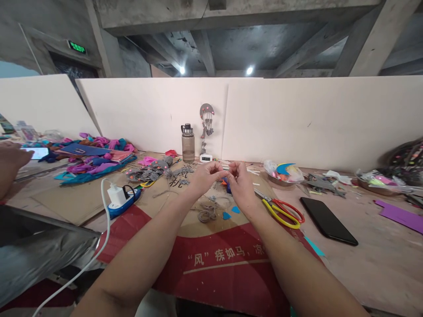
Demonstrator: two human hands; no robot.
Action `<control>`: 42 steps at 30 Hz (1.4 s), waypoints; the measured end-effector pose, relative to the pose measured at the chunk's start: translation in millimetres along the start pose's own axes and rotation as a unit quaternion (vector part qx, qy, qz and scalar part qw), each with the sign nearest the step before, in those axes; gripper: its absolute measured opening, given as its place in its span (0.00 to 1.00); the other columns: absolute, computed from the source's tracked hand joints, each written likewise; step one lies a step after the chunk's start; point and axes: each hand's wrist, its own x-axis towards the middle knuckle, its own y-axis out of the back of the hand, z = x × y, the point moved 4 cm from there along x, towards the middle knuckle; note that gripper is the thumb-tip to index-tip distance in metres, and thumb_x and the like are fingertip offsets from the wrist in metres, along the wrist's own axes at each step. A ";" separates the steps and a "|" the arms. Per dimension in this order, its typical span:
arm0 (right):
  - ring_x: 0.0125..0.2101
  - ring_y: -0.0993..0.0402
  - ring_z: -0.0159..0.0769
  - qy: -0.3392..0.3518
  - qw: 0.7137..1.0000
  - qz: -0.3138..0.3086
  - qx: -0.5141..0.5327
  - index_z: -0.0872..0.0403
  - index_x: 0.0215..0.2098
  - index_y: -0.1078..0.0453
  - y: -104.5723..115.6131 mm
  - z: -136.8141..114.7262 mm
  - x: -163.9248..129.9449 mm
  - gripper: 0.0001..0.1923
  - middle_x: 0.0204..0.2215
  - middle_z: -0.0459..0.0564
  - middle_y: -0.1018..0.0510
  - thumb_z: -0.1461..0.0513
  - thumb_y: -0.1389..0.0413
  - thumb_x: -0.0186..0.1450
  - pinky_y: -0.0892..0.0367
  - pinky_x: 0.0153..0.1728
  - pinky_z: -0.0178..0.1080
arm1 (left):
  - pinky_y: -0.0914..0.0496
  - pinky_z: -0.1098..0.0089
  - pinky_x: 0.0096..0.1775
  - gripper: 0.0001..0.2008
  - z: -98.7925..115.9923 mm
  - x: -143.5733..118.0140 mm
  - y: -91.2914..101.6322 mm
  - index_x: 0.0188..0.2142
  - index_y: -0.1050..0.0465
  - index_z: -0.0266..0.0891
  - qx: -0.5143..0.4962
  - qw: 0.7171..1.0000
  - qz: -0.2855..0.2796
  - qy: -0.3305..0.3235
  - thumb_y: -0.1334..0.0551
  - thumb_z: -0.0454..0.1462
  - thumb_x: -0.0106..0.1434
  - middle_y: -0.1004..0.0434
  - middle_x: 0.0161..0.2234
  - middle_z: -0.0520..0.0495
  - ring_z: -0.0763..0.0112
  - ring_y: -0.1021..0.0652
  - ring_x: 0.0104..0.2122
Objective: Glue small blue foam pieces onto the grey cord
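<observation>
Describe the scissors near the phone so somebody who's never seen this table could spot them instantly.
Find the large red-and-brown cardboard lying on the table in front of the person. At its right edge, between the right forearm and the black phone, lie the scissors. Their handles, one red, one yellow, set them apart from the phone.

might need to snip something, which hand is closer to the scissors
Right. The right hand is just left of the scissors; the left hand is farther left.
</observation>
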 end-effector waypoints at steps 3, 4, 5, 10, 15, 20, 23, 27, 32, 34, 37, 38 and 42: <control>0.32 0.35 0.34 -0.026 0.994 -0.013 0.103 0.50 0.41 0.41 -7.5 2.0 -3.2 0.12 0.32 0.44 0.33 0.55 0.46 0.63 0.37 0.33 0.37 | 0.41 0.73 0.28 0.15 3.3 -1.6 -3.0 0.25 0.32 0.36 -0.032 0.999 -0.019 -0.004 0.34 0.45 0.57 0.35 0.22 0.54 0.77 0.35 0.24; 0.31 0.35 0.33 -0.040 0.989 -0.023 0.142 0.50 0.41 0.41 -10.8 3.1 -4.1 0.13 0.32 0.44 0.33 0.53 0.46 0.63 0.37 0.31 0.36 | 0.41 0.73 0.28 0.16 4.2 -2.6 -5.2 0.25 0.33 0.36 -0.068 0.998 -0.019 -0.005 0.34 0.46 0.57 0.36 0.21 0.54 0.77 0.36 0.24; 0.30 0.35 0.32 -0.055 0.982 -0.033 0.175 0.50 0.41 0.40 -13.8 4.6 -4.7 0.13 0.31 0.44 0.33 0.51 0.48 0.64 0.37 0.29 0.35 | 0.41 0.73 0.28 0.17 4.7 -3.7 -8.2 0.24 0.33 0.37 -0.115 0.993 -0.021 -0.003 0.35 0.46 0.58 0.36 0.21 0.54 0.77 0.36 0.23; 0.25 0.37 0.31 -0.117 0.960 -0.002 0.254 0.49 0.38 0.39 -14.9 17.1 0.4 0.17 0.28 0.43 0.34 0.45 0.55 0.66 0.37 0.25 0.34 | 0.38 0.73 0.28 0.17 0.9 -4.4 -20.5 0.24 0.34 0.36 -0.301 0.953 -0.008 0.026 0.33 0.46 0.56 0.34 0.22 0.53 0.78 0.35 0.22; 0.24 0.37 0.29 -0.098 0.961 -0.017 0.258 0.50 0.39 0.35 -13.4 15.0 4.6 0.12 0.29 0.42 0.31 0.51 0.47 0.63 0.37 0.26 0.33 | 0.36 0.74 0.29 0.14 -6.0 0.2 -12.3 0.30 0.27 0.33 -0.289 0.956 0.020 0.054 0.29 0.42 0.52 0.27 0.26 0.50 0.80 0.32 0.23; 0.27 0.35 0.29 -0.075 0.971 -0.014 0.225 0.52 0.39 0.32 -8.6 0.9 2.1 0.09 0.31 0.44 0.27 0.56 0.46 0.63 0.37 0.28 0.33 | 0.35 0.76 0.30 0.11 -4.3 0.1 -7.4 0.31 0.26 0.32 -0.304 0.951 0.004 0.062 0.30 0.39 0.53 0.27 0.28 0.49 0.80 0.31 0.24; 0.31 0.32 0.31 -0.045 0.981 -0.010 0.186 0.52 0.39 0.32 -5.0 -7.1 1.1 0.08 0.33 0.45 0.26 0.58 0.47 0.63 0.35 0.32 0.35 | 0.36 0.76 0.29 0.11 -4.3 0.4 -7.5 0.30 0.26 0.32 -0.315 0.947 0.006 0.067 0.30 0.39 0.53 0.27 0.27 0.50 0.81 0.31 0.23; 0.33 0.31 0.33 -0.012 0.989 -0.010 0.146 0.52 0.41 0.33 -3.3 -11.8 -1.0 0.08 0.33 0.46 0.27 0.58 0.48 0.64 0.34 0.35 0.36 | 0.38 0.76 0.27 0.13 -9.3 2.7 -8.9 0.28 0.26 0.32 -0.313 0.946 -0.007 0.080 0.29 0.41 0.53 0.29 0.23 0.51 0.81 0.33 0.21; 0.36 0.30 0.35 0.033 0.993 -0.030 0.108 0.50 0.42 0.33 -3.5 -13.7 -1.6 0.08 0.36 0.48 0.26 0.58 0.47 0.64 0.33 0.38 0.37 | 0.36 0.75 0.29 0.15 -13.6 3.1 -4.6 0.32 0.25 0.33 -0.332 0.938 -0.028 0.094 0.26 0.40 0.49 0.27 0.25 0.51 0.80 0.31 0.23; 0.37 0.30 0.36 0.067 0.994 -0.041 0.075 0.50 0.40 0.33 -2.8 -16.9 -1.2 0.06 0.37 0.48 0.27 0.59 0.48 0.65 0.33 0.38 0.38 | 0.34 0.74 0.31 0.16 -12.8 2.2 -1.6 0.33 0.25 0.33 -0.335 0.935 -0.057 0.106 0.26 0.40 0.48 0.26 0.28 0.49 0.79 0.29 0.24; 0.37 0.31 0.37 0.119 0.991 -0.058 0.019 0.50 0.35 0.34 -1.5 -23.5 -1.6 0.03 0.36 0.48 0.28 0.61 0.49 0.65 0.34 0.38 0.38 | 0.33 0.73 0.32 0.16 -11.6 0.6 2.1 0.33 0.25 0.33 -0.333 0.929 -0.105 0.122 0.25 0.39 0.47 0.26 0.29 0.48 0.76 0.27 0.27; 0.37 0.31 0.37 0.132 0.989 -0.060 0.006 0.50 0.33 0.34 -0.8 -25.6 -2.2 0.03 0.35 0.48 0.28 0.62 0.49 0.65 0.35 0.38 0.39 | 0.33 0.73 0.33 0.17 -11.6 0.1 2.6 0.33 0.25 0.33 -0.334 0.927 -0.113 0.125 0.25 0.39 0.47 0.26 0.29 0.48 0.76 0.27 0.27; 0.38 0.32 0.37 0.176 0.983 -0.053 -0.012 0.50 0.33 0.35 1.6 -31.2 -5.8 0.05 0.35 0.48 0.28 0.64 0.51 0.66 0.36 0.41 0.40 | 0.34 0.74 0.31 0.16 -14.1 -1.9 -1.7 0.34 0.25 0.34 -0.354 0.918 -0.123 0.132 0.26 0.40 0.49 0.27 0.27 0.49 0.78 0.28 0.25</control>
